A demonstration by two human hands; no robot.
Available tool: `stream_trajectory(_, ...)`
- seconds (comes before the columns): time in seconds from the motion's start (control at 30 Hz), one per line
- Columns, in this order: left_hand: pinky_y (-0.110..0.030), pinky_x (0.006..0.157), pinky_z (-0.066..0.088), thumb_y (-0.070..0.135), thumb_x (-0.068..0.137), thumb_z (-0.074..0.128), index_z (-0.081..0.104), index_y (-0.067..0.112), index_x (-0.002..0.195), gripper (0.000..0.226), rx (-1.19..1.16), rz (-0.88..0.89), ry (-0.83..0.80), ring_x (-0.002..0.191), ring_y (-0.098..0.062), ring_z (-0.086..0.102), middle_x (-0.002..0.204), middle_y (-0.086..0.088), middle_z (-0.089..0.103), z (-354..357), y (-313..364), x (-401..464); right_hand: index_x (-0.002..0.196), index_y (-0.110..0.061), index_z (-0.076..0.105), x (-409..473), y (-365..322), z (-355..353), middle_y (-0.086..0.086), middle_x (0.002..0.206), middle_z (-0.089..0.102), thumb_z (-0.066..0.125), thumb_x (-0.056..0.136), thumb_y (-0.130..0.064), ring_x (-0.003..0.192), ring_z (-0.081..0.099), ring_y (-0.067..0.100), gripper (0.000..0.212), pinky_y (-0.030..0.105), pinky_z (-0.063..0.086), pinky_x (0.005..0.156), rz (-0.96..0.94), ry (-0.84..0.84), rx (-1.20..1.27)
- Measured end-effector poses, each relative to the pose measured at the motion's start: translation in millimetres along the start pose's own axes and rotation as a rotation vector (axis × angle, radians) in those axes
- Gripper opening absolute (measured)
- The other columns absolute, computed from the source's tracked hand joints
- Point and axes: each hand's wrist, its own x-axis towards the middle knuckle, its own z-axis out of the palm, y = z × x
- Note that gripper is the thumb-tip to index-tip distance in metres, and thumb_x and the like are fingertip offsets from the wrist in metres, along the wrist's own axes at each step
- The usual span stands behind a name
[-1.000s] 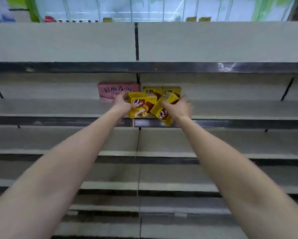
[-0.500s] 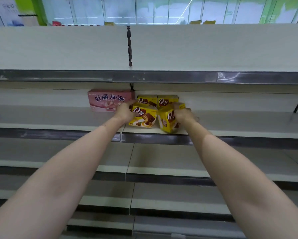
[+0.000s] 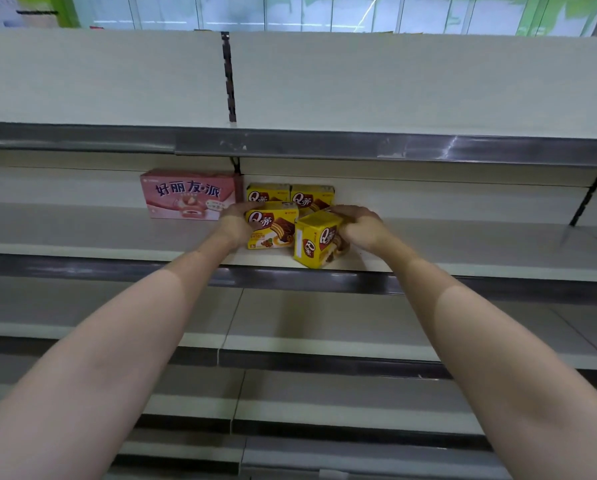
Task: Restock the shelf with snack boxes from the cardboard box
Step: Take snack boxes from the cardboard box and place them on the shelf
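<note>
Bare shelf board (image 3: 463, 237) is lying open right of the yellow boxes (image 3: 290, 199); a pink box (image 3: 186, 195) is blocking the far left.

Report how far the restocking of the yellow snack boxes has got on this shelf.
Done: two yellow boxes stand at the back of the shelf, beside a pink box. In hand: the left hand steadies a front yellow box that sits square; the right hand grips a skewed yellow box at the shelf edge, not yet aligned. Left: straighten it. The cardboard box is out of view, so remaining stock is unknown.
</note>
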Motion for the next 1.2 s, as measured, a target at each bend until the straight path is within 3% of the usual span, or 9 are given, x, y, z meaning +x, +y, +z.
stream_trajectory(0.07, -0.030, 0.105, 0.045, 0.002, 0.091, 0.066, 0.057, 0.019, 0.137, 0.050, 0.005, -0.006, 0.014, 0.131, -0.028, 0.050, 0.149, -0.012, 0.046, 3, 0, 3, 0.147, -0.026, 0.045, 3, 9, 2, 0.003, 0.152, 0.042, 0.066, 0.080, -0.003, 0.133, 0.046, 0.024, 0.075, 0.027, 0.043, 0.104, -0.101, -0.057, -0.153)
stream_trajectory(0.13, -0.032, 0.106, 0.045, 0.001, 0.091, 0.066, 0.057, 0.019, 0.137, 0.050, 0.008, 0.002, 0.028, 0.130, -0.028, 0.051, 0.148, -0.011, 0.047, 6, -1, 4, 0.152, -0.030, 0.035, 8, 20, 5, 0.001, 0.158, 0.028, 0.079, 0.072, -0.009, 0.138, 0.039, 0.023, 0.093, 0.032, 0.039, 0.112, -0.152, -0.099, -0.190)
stream_trajectory(0.23, -0.032, 0.106, 0.045, 0.000, 0.091, 0.065, 0.058, 0.016, 0.137, 0.049, 0.062, 0.042, 0.064, 0.129, -0.028, 0.052, 0.145, -0.011, 0.051, 11, -4, 1, 0.152, -0.038, 0.034, 13, 29, 8, 0.001, 0.158, 0.020, 0.087, 0.065, -0.017, 0.139, 0.035, 0.021, 0.104, 0.033, 0.035, 0.115, -0.221, -0.143, -0.159)
stream_trajectory(0.43, -0.036, 0.107, 0.042, -0.006, 0.085, 0.064, 0.060, 0.016, 0.135, 0.055, 0.350, 0.198, 0.098, 0.127, -0.037, 0.051, 0.144, -0.021, 0.048, 13, -8, 10, 0.150, -0.032, 0.039, 22, 25, 12, 0.005, 0.156, 0.024, 0.088, 0.070, -0.026, 0.134, 0.044, 0.027, 0.095, 0.032, 0.040, 0.109, -0.226, -0.015, -0.301)
stream_trajectory(0.6, -0.036, 0.112, 0.036, -0.005, 0.084, 0.067, 0.058, 0.017, 0.137, 0.058, 0.461, 0.289, 0.080, 0.134, -0.035, 0.044, 0.148, -0.017, 0.047, 20, -6, 15, 0.149, -0.025, 0.038, 32, 24, 16, 0.008, 0.151, 0.029, 0.079, 0.081, -0.035, 0.127, 0.047, 0.035, 0.080, 0.046, 0.045, 0.104, -0.100, 0.119, -0.473)
stream_trajectory(0.8, -0.037, 0.098, 0.047, 0.002, 0.079, 0.075, 0.053, 0.013, 0.137, 0.063, 0.482, 0.269, 0.051, 0.119, -0.035, 0.055, 0.131, -0.018, 0.058, 18, -6, 18, 0.149, -0.021, 0.036, 47, 21, 29, 0.010, 0.149, 0.025, 0.073, 0.086, -0.022, 0.127, 0.041, 0.036, 0.073, 0.046, 0.045, 0.099, -0.019, 0.185, -0.523)
stream_trajectory(0.97, -0.042, 0.100, 0.047, -0.005, 0.078, 0.072, 0.046, 0.015, 0.141, 0.071, 0.571, 0.244, 0.055, 0.122, -0.036, 0.052, 0.133, -0.018, 0.056, 15, -11, 32, 0.149, -0.031, 0.030, 61, 23, 43, 0.008, 0.157, 0.022, 0.073, 0.085, -0.027, 0.124, 0.046, 0.039, 0.077, 0.046, 0.046, 0.099, -0.053, 0.168, -0.539)
stream_trajectory(1.2, -0.045, 0.100, 0.045, -0.015, 0.076, 0.064, 0.050, 0.009, 0.136, 0.066, 0.559, 0.342, 0.085, 0.124, -0.039, 0.048, 0.132, -0.019, 0.055, 14, -26, 50, 0.149, -0.028, 0.032, 77, 13, 63, 0.011, 0.157, 0.021, 0.080, 0.078, -0.037, 0.119, 0.050, 0.041, 0.086, 0.046, 0.049, 0.093, -0.079, 0.172, -0.582)
